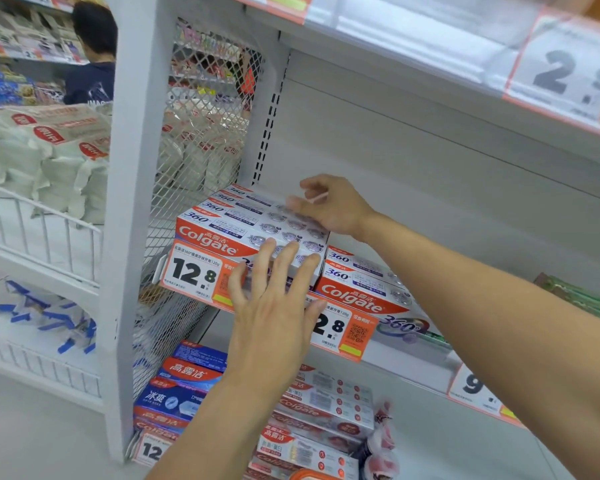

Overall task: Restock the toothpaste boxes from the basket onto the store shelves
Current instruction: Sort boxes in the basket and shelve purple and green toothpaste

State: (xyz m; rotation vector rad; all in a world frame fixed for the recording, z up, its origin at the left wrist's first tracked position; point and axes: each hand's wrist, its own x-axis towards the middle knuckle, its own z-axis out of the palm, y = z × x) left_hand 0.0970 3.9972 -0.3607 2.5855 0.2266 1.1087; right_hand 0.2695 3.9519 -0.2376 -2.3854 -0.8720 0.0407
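Several white and red Colgate 360 toothpaste boxes (pixel 229 220) lie stacked at the left end of the middle shelf (pixel 406 362), against the mesh side panel. A lower row of the same boxes (pixel 357 289) sits to their right. My left hand (pixel 274 306) has straight spread fingers whose tips touch the front edge of the top stack. My right hand (pixel 329 206) rests on the right end of that stack, fingers loosely bent over the box tops. The basket is not in view.
Price tags reading 12.8 (pixel 191 271) hang on the shelf's front rail. Blue and red toothpaste boxes (pixel 184 389) fill the shelf below. Green boxes (pixel 575 299) lie at the far right. A wire bin of white packs (pixel 49 161) stands left, with a person (pixel 90 57) behind it.
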